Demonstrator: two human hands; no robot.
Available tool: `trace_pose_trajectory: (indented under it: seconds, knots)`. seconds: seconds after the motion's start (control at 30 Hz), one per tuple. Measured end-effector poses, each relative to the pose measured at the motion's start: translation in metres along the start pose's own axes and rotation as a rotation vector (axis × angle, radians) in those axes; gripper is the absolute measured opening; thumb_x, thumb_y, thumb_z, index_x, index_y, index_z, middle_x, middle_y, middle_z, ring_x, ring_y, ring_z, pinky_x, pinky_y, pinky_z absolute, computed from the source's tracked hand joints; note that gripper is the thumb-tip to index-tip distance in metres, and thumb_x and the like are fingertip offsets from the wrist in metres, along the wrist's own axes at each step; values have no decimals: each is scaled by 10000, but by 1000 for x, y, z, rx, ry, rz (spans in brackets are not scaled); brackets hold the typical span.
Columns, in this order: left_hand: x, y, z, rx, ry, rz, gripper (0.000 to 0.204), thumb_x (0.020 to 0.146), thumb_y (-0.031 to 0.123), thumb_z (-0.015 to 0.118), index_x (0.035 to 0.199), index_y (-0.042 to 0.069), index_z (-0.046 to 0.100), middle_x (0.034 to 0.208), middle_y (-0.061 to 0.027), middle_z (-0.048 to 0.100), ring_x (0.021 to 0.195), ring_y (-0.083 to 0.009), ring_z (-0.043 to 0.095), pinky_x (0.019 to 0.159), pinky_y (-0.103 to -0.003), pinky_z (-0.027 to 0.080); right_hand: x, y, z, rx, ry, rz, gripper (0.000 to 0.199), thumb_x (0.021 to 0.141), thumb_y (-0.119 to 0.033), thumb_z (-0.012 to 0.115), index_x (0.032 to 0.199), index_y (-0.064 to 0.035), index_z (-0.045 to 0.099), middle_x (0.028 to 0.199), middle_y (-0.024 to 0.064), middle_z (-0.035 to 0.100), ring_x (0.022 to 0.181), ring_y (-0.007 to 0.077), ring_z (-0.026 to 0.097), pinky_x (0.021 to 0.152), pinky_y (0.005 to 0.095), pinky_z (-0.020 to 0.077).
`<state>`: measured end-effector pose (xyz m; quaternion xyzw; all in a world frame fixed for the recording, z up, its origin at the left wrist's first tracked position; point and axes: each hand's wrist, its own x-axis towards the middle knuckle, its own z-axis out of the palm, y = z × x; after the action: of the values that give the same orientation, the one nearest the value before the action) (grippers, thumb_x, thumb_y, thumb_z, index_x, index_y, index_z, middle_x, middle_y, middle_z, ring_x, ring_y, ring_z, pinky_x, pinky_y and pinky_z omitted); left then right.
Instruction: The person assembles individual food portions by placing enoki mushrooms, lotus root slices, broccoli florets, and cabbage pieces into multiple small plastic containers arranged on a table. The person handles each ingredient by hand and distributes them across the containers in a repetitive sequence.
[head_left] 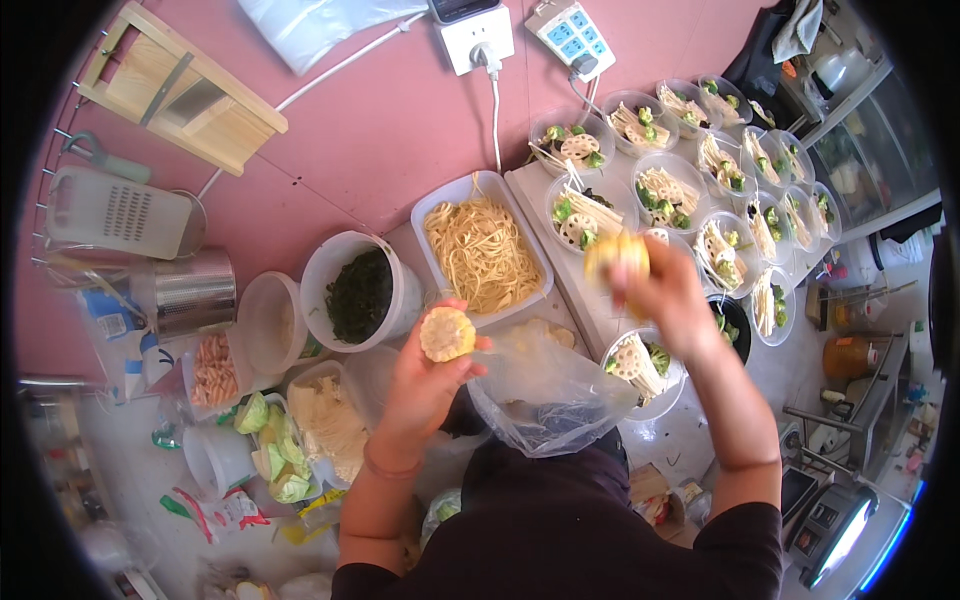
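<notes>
My left hand [415, 385] is closed round a short piece of corn cob [447, 335], its cut face turned up. In my right hand [678, 300] is another piece of corn [614, 258], blurred by motion, above the rows of clear bowls. Between my hands a clear plastic bag [545, 400] hangs open over my lap; its contents are hard to make out. Nearest under my right wrist stands a clear bowl [655, 405] with lotus root slices, pale sticks and broccoli. Several similar filled bowls [670, 190] cover the table at the right.
Ahead sits a white tub of noodles [482, 250], beside a bucket of dark greens [360, 295]. To the left are a tub of pinkish pieces [215, 370], cabbage leaves [285, 460] and a steel pot [195, 290]. A power strip [572, 40] hangs on the pink wall.
</notes>
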<state>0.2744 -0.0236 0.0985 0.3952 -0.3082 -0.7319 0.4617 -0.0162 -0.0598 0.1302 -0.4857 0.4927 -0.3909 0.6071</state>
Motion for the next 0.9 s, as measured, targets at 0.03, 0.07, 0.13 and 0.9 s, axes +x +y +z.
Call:
trace_pose_trajectory:
  seconds: [0.03,0.07,0.13,0.9]
  knots:
    - [3,-3,-1,67,-31,14,623,850,-68,602,1416,50,368,1374,-77,477,1020,-206,633,752,-307,571,32,4,-21,-194,173,-15,355,898,-285,677,1088,9,619,807,40,636,633,82,561,548,235,481]
    - [6,-10,-3,137,-67,31,630,850,-63,608,1420,49,364,1365,-74,483,1000,-199,636,735,-306,570,61,23,-44,-267,181,84,381,883,-296,694,1096,10,620,832,46,638,638,85,569,554,235,482]
    - [12,-17,6,150,-144,36,642,838,-66,638,1412,41,370,1313,-72,517,932,-194,642,681,-309,565,98,77,-80,-432,203,182,437,858,-317,721,1131,5,611,869,55,637,645,93,583,559,233,480]
    - [53,-75,24,1142,-108,984,491,874,281,680,1193,-5,440,1028,-193,584,761,-353,604,625,-428,495,0,84,78,77,160,-173,408,1027,-460,343,1108,-82,474,776,157,618,633,296,622,569,370,474]
